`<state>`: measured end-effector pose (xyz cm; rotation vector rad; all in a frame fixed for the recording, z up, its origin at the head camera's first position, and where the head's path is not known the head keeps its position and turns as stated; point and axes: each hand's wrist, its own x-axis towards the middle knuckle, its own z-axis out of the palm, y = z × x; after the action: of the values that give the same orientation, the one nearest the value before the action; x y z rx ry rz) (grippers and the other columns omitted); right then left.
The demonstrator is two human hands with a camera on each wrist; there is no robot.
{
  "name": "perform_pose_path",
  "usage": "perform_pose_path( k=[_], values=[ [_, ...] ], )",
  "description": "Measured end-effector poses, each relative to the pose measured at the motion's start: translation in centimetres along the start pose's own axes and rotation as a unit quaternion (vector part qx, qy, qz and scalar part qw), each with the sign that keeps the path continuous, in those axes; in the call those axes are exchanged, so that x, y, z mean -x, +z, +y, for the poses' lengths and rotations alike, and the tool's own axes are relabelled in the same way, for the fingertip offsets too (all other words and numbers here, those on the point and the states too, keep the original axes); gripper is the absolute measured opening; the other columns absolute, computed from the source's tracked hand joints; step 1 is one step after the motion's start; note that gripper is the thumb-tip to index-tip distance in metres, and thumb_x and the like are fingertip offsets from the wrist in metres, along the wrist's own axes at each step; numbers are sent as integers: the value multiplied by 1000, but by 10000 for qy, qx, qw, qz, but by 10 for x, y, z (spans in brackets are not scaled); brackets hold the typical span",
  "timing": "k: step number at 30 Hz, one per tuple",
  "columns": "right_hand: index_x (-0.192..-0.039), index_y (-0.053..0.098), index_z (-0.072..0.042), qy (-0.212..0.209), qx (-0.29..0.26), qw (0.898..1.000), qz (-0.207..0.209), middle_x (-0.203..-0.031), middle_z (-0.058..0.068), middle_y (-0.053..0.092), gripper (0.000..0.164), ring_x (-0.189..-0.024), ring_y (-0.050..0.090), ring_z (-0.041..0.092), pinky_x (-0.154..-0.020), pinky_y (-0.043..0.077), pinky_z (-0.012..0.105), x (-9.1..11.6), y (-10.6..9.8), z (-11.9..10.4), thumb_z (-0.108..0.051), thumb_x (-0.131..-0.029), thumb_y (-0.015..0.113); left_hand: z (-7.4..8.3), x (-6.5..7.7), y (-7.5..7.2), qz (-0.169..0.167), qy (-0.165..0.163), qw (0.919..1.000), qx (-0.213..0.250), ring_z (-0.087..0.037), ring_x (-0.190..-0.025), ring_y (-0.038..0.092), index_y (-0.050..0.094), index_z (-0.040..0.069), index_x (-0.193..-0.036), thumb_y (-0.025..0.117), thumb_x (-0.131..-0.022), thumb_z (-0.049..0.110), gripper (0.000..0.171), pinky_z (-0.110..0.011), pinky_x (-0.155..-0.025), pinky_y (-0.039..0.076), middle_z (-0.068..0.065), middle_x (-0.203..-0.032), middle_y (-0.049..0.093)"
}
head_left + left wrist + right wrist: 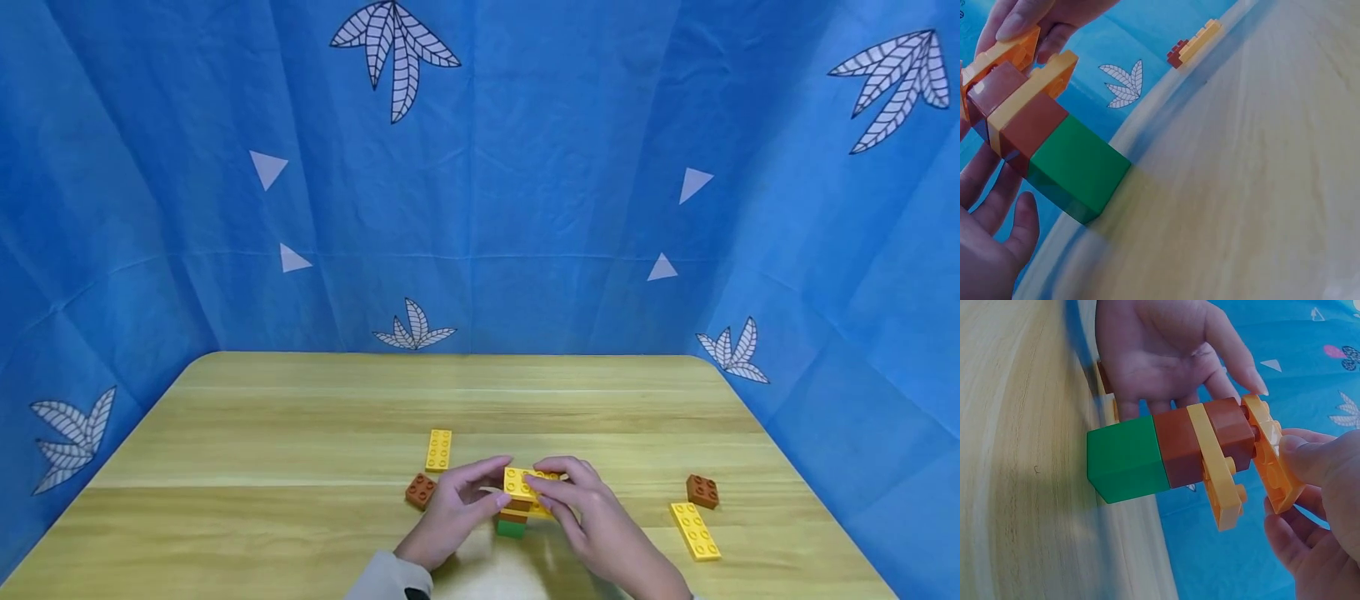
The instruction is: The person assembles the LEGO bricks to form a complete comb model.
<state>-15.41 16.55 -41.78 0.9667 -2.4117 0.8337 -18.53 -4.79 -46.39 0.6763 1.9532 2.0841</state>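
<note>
A brick stack stands close to me in the head view: a green brick (511,528) at the bottom, a brown brick (1175,444), a thin yellow brick (1213,462) jutting to one side, then another brown brick (1230,428). Across the top lies a second thin yellow brick (516,483), slightly tilted, brown studs showing beneath it in the right wrist view. My right hand (592,512) pinches its jutting end between thumb and fingers. At its other end, my left hand (453,504) holds it between thumb and index finger; the remaining fingers extend beside the stack.
Left of the stack lie a thin yellow brick (438,450) and a brown brick (421,492), close to my left hand. Farther right are another brown brick (702,491) and thin yellow brick (695,531). A blue cloth (480,208) surrounds the wooden table (262,433).
</note>
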Motion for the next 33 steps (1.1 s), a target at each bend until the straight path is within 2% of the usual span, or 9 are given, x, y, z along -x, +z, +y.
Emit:
perform_pose_path(
  k=[7, 14, 17, 21, 29, 33],
  values=[
    [-113, 69, -11, -4, -22, 10000, 51, -118, -2, 58, 33, -106, 53, 17, -78, 53, 25, 0, 0, -1, 0, -82, 68, 6, 1, 1, -32, 62, 9998, -174, -18, -109, 56, 55, 9, -132, 61, -92, 16, 41, -28, -90, 51, -9, -124, 59],
    [-124, 60, -9, 1019, -340, 9940, -208, -120, -2, 60, 36, -110, 58, 16, -89, 52, 37, 1, -1, 1, -24, -92, 62, 8, 1, 1, -61, 61, 9998, -203, -17, -108, 57, 56, 7, -130, 61, -92, 16, 39, -28, -89, 51, -10, -122, 59],
    [-125, 59, -11, 1274, -578, 9896, -335, -119, -2, 61, 38, -109, 59, 17, -89, 52, 40, 2, -2, 3, -30, -93, 59, 8, 1, 1, -74, 57, 9998, -156, -17, -107, 57, 56, 6, -130, 62, -91, 15, 40, -28, -89, 52, -12, -120, 60],
    [-124, 60, -14, 1311, -791, 9875, -380, -117, -5, 62, 35, -107, 60, 14, -87, 53, 40, 3, -1, 5, -31, -93, 58, 7, 1, 1, -101, 76, 9998, -129, -17, -107, 57, 55, 4, -130, 62, -91, 15, 41, -28, -89, 52, -12, -120, 59],
    [-122, 62, -16, 1184, -733, 9899, -279, -115, -8, 63, 32, -104, 61, 12, -87, 53, 36, 4, 1, 8, -29, -92, 60, 3, 1, 0, -100, 323, 9993, -164, -18, -108, 58, 57, 10, -129, 61, -92, 18, 38, -28, -88, 52, -11, -123, 59],
    [-122, 62, -16, 1150, -794, 9898, -260, -114, -8, 64, 33, -104, 61, 12, -87, 53, 35, 5, 1, 10, -28, -91, 62, 2, 1, 0, -89, 170, 9996, -190, -18, -109, 58, 58, 13, -128, 62, -91, 19, 38, -28, -88, 52, -7, -123, 60]
  ],
)
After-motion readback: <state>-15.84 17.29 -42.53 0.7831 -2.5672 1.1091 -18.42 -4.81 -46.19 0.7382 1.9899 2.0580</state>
